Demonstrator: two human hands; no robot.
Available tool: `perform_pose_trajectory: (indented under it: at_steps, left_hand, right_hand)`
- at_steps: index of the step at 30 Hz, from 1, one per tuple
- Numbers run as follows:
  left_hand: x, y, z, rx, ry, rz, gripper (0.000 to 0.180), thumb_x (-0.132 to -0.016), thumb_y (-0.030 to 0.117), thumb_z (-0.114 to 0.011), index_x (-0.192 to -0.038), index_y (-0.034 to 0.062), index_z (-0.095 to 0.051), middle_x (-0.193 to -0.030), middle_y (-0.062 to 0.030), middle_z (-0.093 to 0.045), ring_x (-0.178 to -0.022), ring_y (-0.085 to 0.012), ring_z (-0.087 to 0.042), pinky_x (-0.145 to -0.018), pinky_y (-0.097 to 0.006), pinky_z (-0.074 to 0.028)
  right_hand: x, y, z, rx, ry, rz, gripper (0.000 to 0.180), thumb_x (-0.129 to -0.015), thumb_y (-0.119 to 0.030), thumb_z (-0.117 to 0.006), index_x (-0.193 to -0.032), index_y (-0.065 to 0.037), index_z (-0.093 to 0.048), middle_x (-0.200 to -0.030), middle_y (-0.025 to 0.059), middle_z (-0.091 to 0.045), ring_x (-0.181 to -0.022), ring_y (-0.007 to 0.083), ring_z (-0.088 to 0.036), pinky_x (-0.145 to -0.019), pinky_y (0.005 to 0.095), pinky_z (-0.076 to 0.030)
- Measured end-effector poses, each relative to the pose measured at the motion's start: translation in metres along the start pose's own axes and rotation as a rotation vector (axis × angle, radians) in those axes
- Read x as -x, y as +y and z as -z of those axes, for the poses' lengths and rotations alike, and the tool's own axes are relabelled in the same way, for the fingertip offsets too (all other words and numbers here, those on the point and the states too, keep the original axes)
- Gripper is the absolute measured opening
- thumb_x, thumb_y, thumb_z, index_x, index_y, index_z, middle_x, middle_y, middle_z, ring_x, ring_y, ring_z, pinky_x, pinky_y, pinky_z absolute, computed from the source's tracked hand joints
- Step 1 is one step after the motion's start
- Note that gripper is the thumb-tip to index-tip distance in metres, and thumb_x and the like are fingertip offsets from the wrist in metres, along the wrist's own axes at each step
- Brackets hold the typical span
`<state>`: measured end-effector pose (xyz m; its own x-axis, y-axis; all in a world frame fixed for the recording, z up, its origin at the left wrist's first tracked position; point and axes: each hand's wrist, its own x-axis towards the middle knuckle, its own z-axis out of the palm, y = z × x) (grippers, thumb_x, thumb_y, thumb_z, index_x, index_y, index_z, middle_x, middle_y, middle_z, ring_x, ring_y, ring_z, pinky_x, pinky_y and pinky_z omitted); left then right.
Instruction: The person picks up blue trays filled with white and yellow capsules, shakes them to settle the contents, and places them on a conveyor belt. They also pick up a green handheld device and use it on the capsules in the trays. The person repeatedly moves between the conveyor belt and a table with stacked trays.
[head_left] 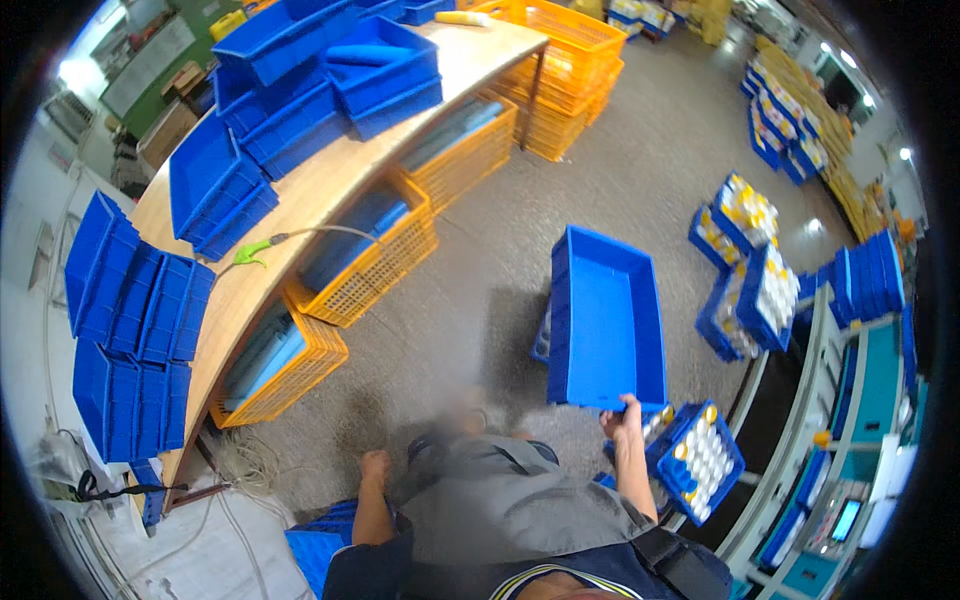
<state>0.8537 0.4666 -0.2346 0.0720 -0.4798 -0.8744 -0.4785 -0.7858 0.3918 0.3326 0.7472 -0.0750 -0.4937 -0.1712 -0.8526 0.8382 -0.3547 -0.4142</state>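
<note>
- Left hand [375,466], at 7 o'clock: hangs by the hip, fingers curled loosely, holding nothing.
- Right hand [622,418], at 5 o'clock: closed on the near rim of an empty blue tray [605,318], held tilted above the floor.
- Blue crate of white bottles [700,460]: on the floor just right of that hand.
- Orange baskets [365,265]: at 10 o'clock, under the wooden table [330,180].
- Stacked blue trays [330,70]: on the table, toward 11 o'clock.

R hand [622,418] raised, fingers clenched; L hand [375,466] low, loosely curled
</note>
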Motion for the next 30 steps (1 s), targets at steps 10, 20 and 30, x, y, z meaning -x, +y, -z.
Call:
perform_pose_trajectory:
  at_steps: [10,20,30]
  left_hand:
    - [0.004,0.319,-0.058,0.506,0.226,-0.281,0.053,-0.095,0.039,-0.057,-0.135,0.0038,-0.05,-0.13,-0.0107,-0.056,-0.116,-0.0241,-0.054,-0.088,-0.034,-0.047]
    - [0.006,0.569,-0.106,0.533,0.735,-0.467,0.04,-0.096,0.035,-0.047,-0.118,0.002,-0.052,-0.107,-0.0178,-0.058,-0.099,-0.0307,-0.057,-0.082,-0.047,-0.045]
    - [0.119,0.455,-0.235,0.366,0.164,-0.88,0.022,-0.095,0.023,-0.057,-0.112,0.008,-0.06,-0.083,-0.007,-0.059,-0.074,-0.0223,-0.056,-0.072,-0.036,-0.048]
  right_hand:
    - [-0.188,-0.152,-0.457,0.28,-0.258,0.019,0.013,-0.079,-0.02,-0.059,-0.074,-0.012,-0.051,-0.063,0.0008,-0.054,-0.051,0.0167,-0.048,-0.049,0.028,-0.042]
    - [-0.279,-0.126,-0.738,0.988,-0.727,0.281,0.078,-0.082,-0.072,-0.055,-0.125,-0.007,-0.055,-0.112,0.004,-0.061,-0.102,0.018,-0.056,-0.084,0.0361,-0.044]
    - [-0.108,0.232,-0.67,1.372,-1.492,-0.906,0.073,-0.096,-0.063,-0.037,-0.139,-0.004,-0.042,-0.137,0.0142,-0.05,-0.122,0.0279,-0.048,-0.101,0.0413,-0.039]
